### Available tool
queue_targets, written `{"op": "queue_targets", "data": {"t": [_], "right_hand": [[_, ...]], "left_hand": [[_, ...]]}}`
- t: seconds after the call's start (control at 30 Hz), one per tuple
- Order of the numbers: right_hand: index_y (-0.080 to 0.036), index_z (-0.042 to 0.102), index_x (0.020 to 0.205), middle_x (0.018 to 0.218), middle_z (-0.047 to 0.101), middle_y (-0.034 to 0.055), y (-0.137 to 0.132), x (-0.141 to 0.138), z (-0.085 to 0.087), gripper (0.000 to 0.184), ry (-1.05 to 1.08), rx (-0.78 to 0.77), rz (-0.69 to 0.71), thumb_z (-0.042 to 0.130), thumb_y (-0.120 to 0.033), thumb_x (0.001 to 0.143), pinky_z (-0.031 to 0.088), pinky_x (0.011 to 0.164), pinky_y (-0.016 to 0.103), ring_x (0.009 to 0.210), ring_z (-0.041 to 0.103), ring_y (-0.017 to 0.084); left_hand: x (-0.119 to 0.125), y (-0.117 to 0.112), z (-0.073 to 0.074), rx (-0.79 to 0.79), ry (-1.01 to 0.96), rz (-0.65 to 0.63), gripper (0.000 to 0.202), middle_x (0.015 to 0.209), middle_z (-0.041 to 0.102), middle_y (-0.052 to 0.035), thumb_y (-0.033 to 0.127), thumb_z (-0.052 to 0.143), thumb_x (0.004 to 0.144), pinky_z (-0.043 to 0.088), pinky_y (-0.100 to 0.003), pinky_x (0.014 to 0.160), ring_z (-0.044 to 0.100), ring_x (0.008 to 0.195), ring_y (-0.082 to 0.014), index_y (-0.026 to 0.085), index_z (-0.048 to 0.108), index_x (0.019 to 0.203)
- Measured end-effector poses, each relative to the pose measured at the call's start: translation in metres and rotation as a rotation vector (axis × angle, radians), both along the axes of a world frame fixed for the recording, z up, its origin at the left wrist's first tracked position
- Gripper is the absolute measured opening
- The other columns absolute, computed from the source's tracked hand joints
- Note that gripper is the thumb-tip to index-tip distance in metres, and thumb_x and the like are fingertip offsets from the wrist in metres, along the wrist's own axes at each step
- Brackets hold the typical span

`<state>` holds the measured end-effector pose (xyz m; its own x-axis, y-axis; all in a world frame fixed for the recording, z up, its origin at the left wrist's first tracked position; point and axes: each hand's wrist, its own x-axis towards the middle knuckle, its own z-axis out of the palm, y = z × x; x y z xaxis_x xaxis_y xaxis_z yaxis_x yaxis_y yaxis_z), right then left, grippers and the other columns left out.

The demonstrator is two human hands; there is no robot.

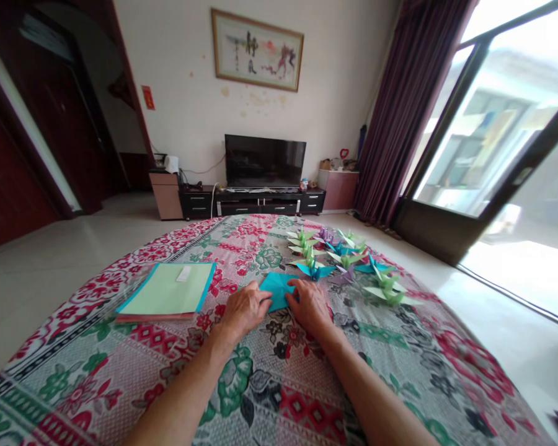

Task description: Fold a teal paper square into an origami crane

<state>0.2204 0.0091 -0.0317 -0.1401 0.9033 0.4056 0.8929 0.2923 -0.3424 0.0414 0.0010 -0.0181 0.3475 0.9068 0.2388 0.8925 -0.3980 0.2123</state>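
Observation:
A folded teal paper (278, 287) lies flat on the flowered tablecloth (307, 384). My left hand (244, 310) rests on its left edge, fingers curled and pinching the paper. My right hand (310, 303) presses down on its right edge with fingers bent. Just beyond the paper sits a group of several finished paper cranes (348, 260) in green, teal, purple and white.
A stack of colored paper sheets (170, 291), light green on top, lies to the left of my hands. Across the room stand a television (264, 161) on a low cabinet, a dark doorway at left, and curtained glass doors (493, 136) at right.

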Motion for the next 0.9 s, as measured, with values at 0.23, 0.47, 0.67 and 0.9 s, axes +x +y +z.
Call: {"op": "queue_targets", "data": {"t": [0.23, 0.47, 0.67, 0.9], "right_hand": [[-0.024, 0.06, 0.103, 0.088, 0.06, 0.003, 0.0, 0.002, -0.002, 0.023, -0.031, 0.015, 0.009, 0.053, -0.029, 0.083, 0.032, 0.077, 0.027, 0.084, 0.051, 0.017], [-0.027, 0.067, 0.089, 0.097, 0.058, 0.0035, -0.003, -0.002, 0.009, 0.018, -0.16, 0.065, 0.115, 0.049, -0.029, 0.086, 0.03, 0.077, 0.028, 0.092, 0.047, 0.018], [-0.027, 0.068, 0.092, 0.088, 0.062, 0.0022, -0.002, -0.005, 0.013, 0.024, -0.256, 0.004, 0.189, 0.044, -0.024, 0.089, 0.028, 0.074, 0.027, 0.083, 0.049, 0.014], [-0.023, 0.068, 0.081, 0.081, 0.064, 0.0046, -0.013, -0.02, 0.029, 0.021, -0.399, -0.059, 0.11, 0.047, -0.024, 0.086, 0.028, 0.074, 0.031, 0.087, 0.048, 0.019]], "left_hand": [[0.0, 0.001, 0.001, -0.014, -0.011, 0.014, 0.029, 0.088, 0.059, -0.0044, 0.039, 0.043, 0.086, 0.041, -0.025, 0.067, 0.057, 0.082, -0.0165, 0.03, 0.067, 0.1], [0.0, 0.001, -0.001, 0.001, -0.006, 0.019, 0.028, 0.087, 0.059, -0.004, 0.038, 0.045, 0.084, 0.042, -0.025, 0.068, 0.058, 0.082, -0.0169, 0.032, 0.066, 0.102], [0.001, -0.001, 0.001, 0.004, 0.017, 0.032, 0.028, 0.084, 0.06, -0.0039, 0.039, 0.045, 0.084, 0.042, -0.025, 0.066, 0.059, 0.081, -0.0175, 0.032, 0.066, 0.1], [0.001, -0.003, 0.004, -0.017, 0.003, 0.048, 0.028, 0.089, 0.061, -0.0036, 0.038, 0.046, 0.084, 0.043, -0.025, 0.067, 0.06, 0.082, -0.0171, 0.033, 0.065, 0.104]]}}
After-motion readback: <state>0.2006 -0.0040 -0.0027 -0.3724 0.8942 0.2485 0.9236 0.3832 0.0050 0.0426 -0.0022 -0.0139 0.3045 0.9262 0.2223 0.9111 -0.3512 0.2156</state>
